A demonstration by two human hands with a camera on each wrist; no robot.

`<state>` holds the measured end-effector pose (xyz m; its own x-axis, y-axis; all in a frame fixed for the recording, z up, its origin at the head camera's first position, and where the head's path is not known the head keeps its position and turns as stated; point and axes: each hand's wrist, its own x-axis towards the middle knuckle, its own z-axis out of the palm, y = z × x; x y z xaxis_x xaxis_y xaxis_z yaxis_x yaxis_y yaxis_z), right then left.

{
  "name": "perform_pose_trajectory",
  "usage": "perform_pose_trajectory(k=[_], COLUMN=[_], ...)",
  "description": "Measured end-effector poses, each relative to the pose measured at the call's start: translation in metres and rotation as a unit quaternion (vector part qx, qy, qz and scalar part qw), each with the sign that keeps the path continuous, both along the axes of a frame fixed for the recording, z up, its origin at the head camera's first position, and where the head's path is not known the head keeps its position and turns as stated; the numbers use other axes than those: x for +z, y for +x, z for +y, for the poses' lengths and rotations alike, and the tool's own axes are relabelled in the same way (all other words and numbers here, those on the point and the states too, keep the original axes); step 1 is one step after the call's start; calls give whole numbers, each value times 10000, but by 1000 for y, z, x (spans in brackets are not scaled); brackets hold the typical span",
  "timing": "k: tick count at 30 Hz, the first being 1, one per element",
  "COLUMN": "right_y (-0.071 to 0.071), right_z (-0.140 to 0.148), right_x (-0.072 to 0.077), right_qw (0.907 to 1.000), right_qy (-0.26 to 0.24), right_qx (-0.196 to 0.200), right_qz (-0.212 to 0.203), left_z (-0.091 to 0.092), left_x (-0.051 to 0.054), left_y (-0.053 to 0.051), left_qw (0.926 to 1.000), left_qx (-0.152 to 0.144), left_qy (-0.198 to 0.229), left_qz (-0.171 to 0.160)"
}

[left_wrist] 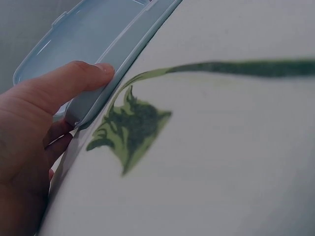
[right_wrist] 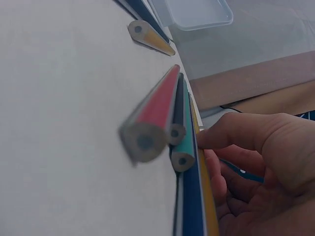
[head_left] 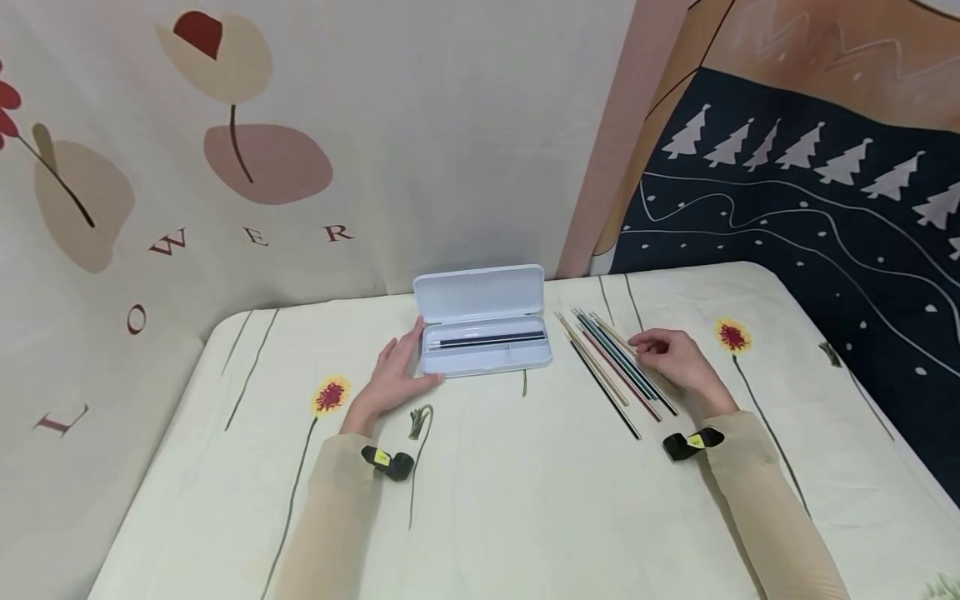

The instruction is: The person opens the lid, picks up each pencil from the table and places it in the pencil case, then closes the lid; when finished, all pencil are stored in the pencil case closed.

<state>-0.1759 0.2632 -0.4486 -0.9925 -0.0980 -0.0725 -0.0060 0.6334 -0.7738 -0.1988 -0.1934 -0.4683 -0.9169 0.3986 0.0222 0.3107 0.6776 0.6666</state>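
Observation:
A pale blue pencil case (head_left: 486,367) stands with its lid up, a few dark pencils (head_left: 491,340) lying inside. My left hand (head_left: 393,375) holds its left end, thumb on the front edge and fingers along the side; the left wrist view shows the thumb (left_wrist: 88,76) against the front wall. To the right, several pencils lie in a loose bundle, among them a red pencil (right_wrist: 152,115) and a green pencil (right_wrist: 184,147). At the bundle's right side my right hand (head_left: 678,362) pinches a yellow pencil (right_wrist: 208,206) between thumb and curled fingers; their contact is partly hidden.
A white cloth with printed flowers (head_left: 330,396) covers the table (head_left: 525,500). A hanging printed cloth (head_left: 450,150) rises behind the case. On the right hangs a dark cloth with white trees (head_left: 750,208). A black camera (head_left: 390,462) sits on the left wrist.

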Motion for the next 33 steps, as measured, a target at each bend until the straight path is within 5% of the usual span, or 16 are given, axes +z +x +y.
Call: perform_pose_trajectory(k=[33], right_y=[-1], right_z=[-5], right_x=[3], right_qw=[9993], right_qy=[-340], right_qx=[52], right_qz=[137], left_z=[-1], left_x=[-2], left_y=[-1], left_qw=[10000], left_qx=[-6], left_qy=[-71], left_qz=[51])
